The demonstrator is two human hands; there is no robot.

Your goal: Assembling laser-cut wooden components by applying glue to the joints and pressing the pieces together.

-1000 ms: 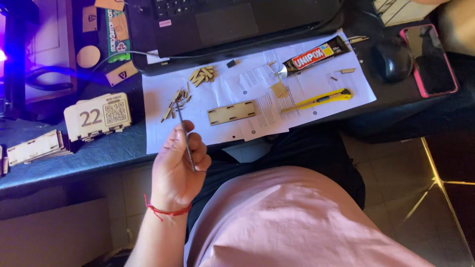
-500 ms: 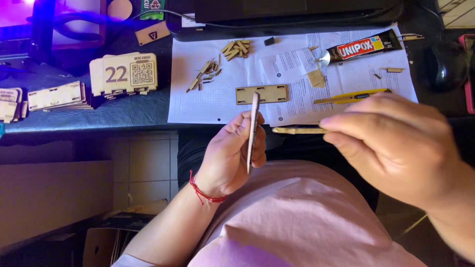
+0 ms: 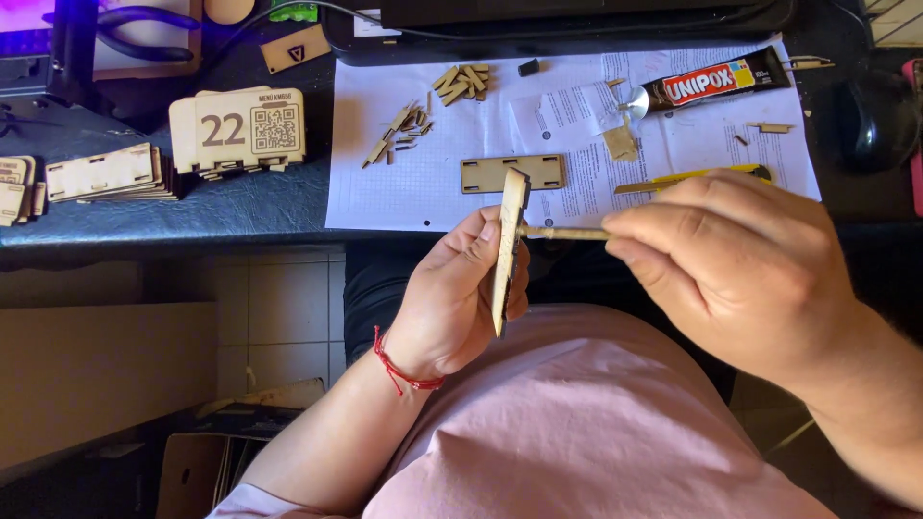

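Observation:
My left hand (image 3: pixel 452 293) holds a thin flat wooden panel (image 3: pixel 509 245) edge-on, upright over my lap, below the desk edge. My right hand (image 3: pixel 731 264) grips a slim wooden stick (image 3: pixel 567 233) whose tip touches the panel's upper part. On the white paper sheets (image 3: pixel 385 187) on the desk lie another slotted wooden panel (image 3: pixel 511 173), several small wooden pieces (image 3: pixel 461 82), a black glue tube (image 3: pixel 716 79) and a yellow utility knife (image 3: pixel 692 178).
Stacks of laser-cut wooden signs (image 3: pixel 240 130) and flat wooden parts (image 3: pixel 101 173) sit on the dark desk (image 3: pixel 192 211) at left. A black computer mouse (image 3: pixel 870 120) lies at right. A dark keyboard or laptop edge (image 3: pixel 577 19) runs along the top.
The view has moved closer. My right hand came in with the stick, and the stick's tip now meets the wooden panel in my left hand.

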